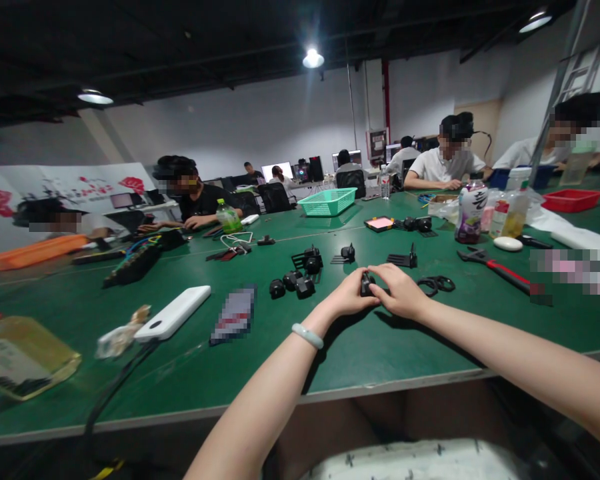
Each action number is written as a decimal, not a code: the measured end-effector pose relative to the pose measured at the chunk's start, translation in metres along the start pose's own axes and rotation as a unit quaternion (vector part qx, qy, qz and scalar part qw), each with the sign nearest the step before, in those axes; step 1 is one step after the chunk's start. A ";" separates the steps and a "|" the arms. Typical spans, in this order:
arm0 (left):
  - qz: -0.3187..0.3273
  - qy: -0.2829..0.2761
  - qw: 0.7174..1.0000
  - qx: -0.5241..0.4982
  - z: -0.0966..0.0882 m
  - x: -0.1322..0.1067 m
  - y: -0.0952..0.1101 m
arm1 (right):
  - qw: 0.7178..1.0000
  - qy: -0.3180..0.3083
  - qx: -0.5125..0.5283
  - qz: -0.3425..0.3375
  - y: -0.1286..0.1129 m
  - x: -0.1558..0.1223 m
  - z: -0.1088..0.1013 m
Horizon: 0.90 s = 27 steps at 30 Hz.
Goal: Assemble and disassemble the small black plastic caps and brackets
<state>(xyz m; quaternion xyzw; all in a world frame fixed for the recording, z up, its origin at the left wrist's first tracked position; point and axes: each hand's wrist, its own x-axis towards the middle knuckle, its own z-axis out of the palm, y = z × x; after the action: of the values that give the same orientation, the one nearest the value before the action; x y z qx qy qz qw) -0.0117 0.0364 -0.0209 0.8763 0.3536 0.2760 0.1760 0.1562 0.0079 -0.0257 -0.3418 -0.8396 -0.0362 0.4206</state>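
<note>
In the head view, my left hand (351,294) and my right hand (399,291) meet over the green table. Both are closed round a small black part (365,284), whose exact kind I cannot make out because the fingers cover much of it. A pale bangle (307,336) circles my left wrist. Left of the hands lie several rounded black pieces (305,286). Just beyond the hands are a small black piece with flat prongs (348,253) and a similar pronged black bracket (409,257). Black loops (436,285) rest beside my right hand.
On the green table (280,363) are a white power bank (174,313), a dark pouch (234,313), a yellow liquid bottle (25,353), red-handled pliers (503,272), a purple bottle (471,212) and a mint-green basket (327,202). Several people sit around it.
</note>
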 end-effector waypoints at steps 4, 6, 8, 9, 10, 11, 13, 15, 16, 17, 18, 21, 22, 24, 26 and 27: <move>-0.024 0.005 1.000 0.002 0.001 0.000 -0.001 | 1.000 -0.013 -0.011 -0.006 0.002 0.001 -0.001; -0.038 0.008 0.999 0.003 0.001 0.001 -0.002 | 0.999 -0.014 -0.031 -0.004 0.004 0.000 -0.003; -0.035 0.005 0.999 -0.002 0.001 0.001 -0.001 | 0.999 0.000 -0.037 -0.002 0.005 0.001 -0.005; -0.028 0.001 1.000 -0.006 0.000 0.001 0.000 | 0.999 0.009 -0.033 -0.002 0.005 0.002 -0.005; -0.021 -0.002 1.000 -0.010 0.000 0.001 0.000 | 0.999 0.014 -0.028 -0.004 0.005 0.003 -0.005; -0.017 -0.004 1.000 -0.011 -0.001 0.002 0.001 | 1.000 0.013 -0.024 -0.007 0.005 0.004 -0.005; -0.021 -0.005 1.000 -0.006 -0.001 0.001 0.002 | 1.000 -0.005 -0.028 -0.008 0.005 0.004 -0.005; -0.035 -0.003 0.999 0.003 -0.001 0.001 0.002 | 0.999 -0.024 -0.042 0.002 0.005 0.004 -0.005; -0.037 -0.003 0.999 0.007 -0.001 0.001 0.002 | 0.999 -0.025 -0.048 0.008 0.005 0.004 -0.006; -0.035 -0.004 0.999 0.009 -0.001 0.002 0.002 | 0.998 -0.021 -0.049 0.012 0.004 0.005 -0.006; -0.029 -0.004 1.000 0.009 -0.001 0.002 0.002 | 0.999 -0.014 -0.045 0.014 0.004 0.005 -0.005; -0.010 -0.009 1.000 0.006 -0.002 0.001 0.002 | 1.000 -0.008 -0.012 0.006 0.002 0.007 -0.004; -0.010 -0.011 1.000 0.005 -0.002 0.001 0.002 | 1.000 -0.013 -0.003 0.004 0.002 0.007 -0.004; -0.021 -0.011 1.000 0.007 -0.003 0.001 0.003 | 1.000 -0.021 0.005 0.009 0.001 0.007 -0.003; -0.033 -0.009 0.999 0.010 -0.003 0.001 0.003 | 1.000 -0.014 0.004 0.024 0.001 0.007 -0.002; -0.034 -0.010 0.999 0.010 -0.003 0.001 0.004 | 1.000 -0.007 0.003 0.029 0.000 0.007 -0.002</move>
<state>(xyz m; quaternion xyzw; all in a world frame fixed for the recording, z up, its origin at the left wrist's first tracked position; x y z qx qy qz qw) -0.0105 0.0351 -0.0162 0.8680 0.3843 0.2579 0.1801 0.1546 0.0111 -0.0196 -0.3653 -0.8322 -0.0191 0.4167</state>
